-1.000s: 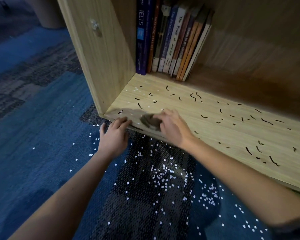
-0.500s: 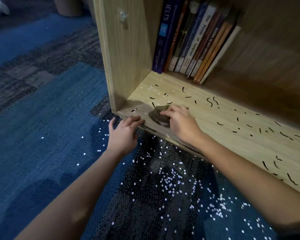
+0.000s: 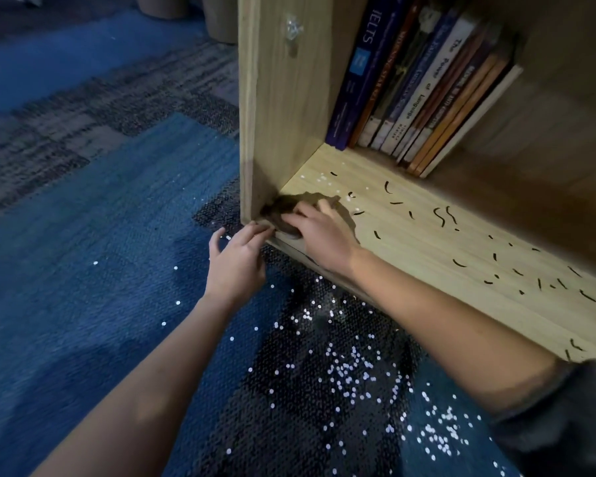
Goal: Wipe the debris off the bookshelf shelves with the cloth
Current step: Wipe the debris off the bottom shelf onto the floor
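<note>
1. Cloth (image 3: 283, 210), dark and bunched, sits in the front left corner of the shelf (image 3: 427, 270); it lies against the upright side panel (image 3: 279, 115), right at the shelf's front edge.
2. The right hand (image 3: 320, 235) lies on top of the cloth; its fingers bend over the cloth, grip it and press it down on the wood; the forearm crosses the front edge of the shelf.
3. The left hand (image 3: 236, 259) is off the shelf, just below its front edge at the left corner; the fingers are loosely extended with their tips at the edge, beside the cloth; the thumb stands apart; this hand holds nothing.
4. Black curved strands (image 3: 444, 215) lie scattered over the shelf from just right of the cloth towards the right edge; a few white specks lie near the back left.
5. A row of books (image 3: 420, 87) stands at the back left of the shelf; the blue one marked IELTS is nearest the side panel.
6. The carpet (image 3: 83, 270) is blue with dark patches; many white dots (image 3: 351, 370) are strewn on it below the shelf's front edge, between the two forearms.
</note>
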The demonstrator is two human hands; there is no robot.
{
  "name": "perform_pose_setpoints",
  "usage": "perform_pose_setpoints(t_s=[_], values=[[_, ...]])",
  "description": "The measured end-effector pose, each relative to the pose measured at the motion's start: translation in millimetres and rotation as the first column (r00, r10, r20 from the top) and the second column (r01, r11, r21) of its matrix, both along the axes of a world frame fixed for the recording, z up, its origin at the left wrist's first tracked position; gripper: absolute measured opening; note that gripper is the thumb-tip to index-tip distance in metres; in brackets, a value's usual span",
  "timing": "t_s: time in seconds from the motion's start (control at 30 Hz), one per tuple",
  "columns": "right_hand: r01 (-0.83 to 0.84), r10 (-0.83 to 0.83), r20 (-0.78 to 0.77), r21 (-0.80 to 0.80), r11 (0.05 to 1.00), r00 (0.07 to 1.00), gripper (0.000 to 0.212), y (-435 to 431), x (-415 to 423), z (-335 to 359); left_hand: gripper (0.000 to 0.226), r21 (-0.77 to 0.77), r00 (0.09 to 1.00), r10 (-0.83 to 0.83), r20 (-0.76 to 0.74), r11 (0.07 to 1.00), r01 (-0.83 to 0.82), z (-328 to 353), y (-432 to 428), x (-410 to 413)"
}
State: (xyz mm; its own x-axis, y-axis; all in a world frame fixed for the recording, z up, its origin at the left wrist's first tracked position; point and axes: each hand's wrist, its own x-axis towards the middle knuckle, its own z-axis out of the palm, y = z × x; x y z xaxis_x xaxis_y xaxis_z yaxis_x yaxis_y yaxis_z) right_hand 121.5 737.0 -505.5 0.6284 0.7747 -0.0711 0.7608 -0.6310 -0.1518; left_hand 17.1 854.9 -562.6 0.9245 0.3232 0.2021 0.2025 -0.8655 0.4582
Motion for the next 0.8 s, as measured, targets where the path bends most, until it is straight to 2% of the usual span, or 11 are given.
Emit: perform_pose_setpoints(t_s=[0.17,0.3,0.37,0.43,0.5,0.53,0.57,0.63,0.73,0.8], values=[[0.044,-0.044,-0.008,-0.002,0.999,0.999,0.038,-47.5,-31.0,11.3,0.051,-0.062,0.999,-0.037,0.038,0.997,0.039,-4.0,6.2,2.0],[0.060,-0.081,0.099,0.204,0.977,0.992,0.037,-51.7,-46.6,15.2,0.050,-0.099,0.998,-0.037,0.042,0.994,0.042,-4.9,3.4,5.0],[0.068,-0.078,0.090,0.105,0.992,0.993,0.043,-47.7,-48.4,5.5,0.049,-0.105,0.999,-0.025,0.033,0.994,0.029,-2.1,1.0,5.3],[0.115,-0.114,-0.015,0.064,0.991,0.993,0.041,-54.3,-50.7,-0.2,0.050,-0.106,1.000,-0.026,0.013,0.994,0.027,1.0,-0.3,4.1],[0.224,-0.207,-0.100,0.213,0.951,0.973,0.035,-60.0,-49.2,4.9,0.051,-0.098,0.999,-0.030,-0.011,0.995,0.029,3.4,-0.3,3.9],[0.232,-0.218,-0.082,0.306,0.923,0.973,0.035,-61.0,-48.2,5.6,0.051,-0.092,0.999,-0.027,-0.025,0.995,0.025,4.4,-0.5,4.1],[0.199,-0.195,-0.044,0.304,0.932,0.980,0.036,-60.5,-49.4,7.2,0.051,-0.089,0.999,-0.016,-0.036,0.996,0.013,5.9,-1.8,3.7],[0.166,-0.160,-0.042,0.204,0.965,0.986,0.039,-63.9,-53.7,3.8,0.050,-0.101,0.998,-0.006,-0.055,0.995,0.000,10.4,-6.6,3.7],[0.159,-0.159,-0.019,0.256,0.954,0.987,0.039,-65.4,-49.6,2.7,0.048,-0.092,0.998,0.003,-0.058,0.996,-0.008,15.7,-7.9,5.2],[0.123,-0.127,0.018,0.145,0.982,0.992,0.042,-68.2,-44.5,2.3,0.047,-0.093,0.996,0.008,-0.085,0.996,-0.016,17.2,-10.2,3.9]])
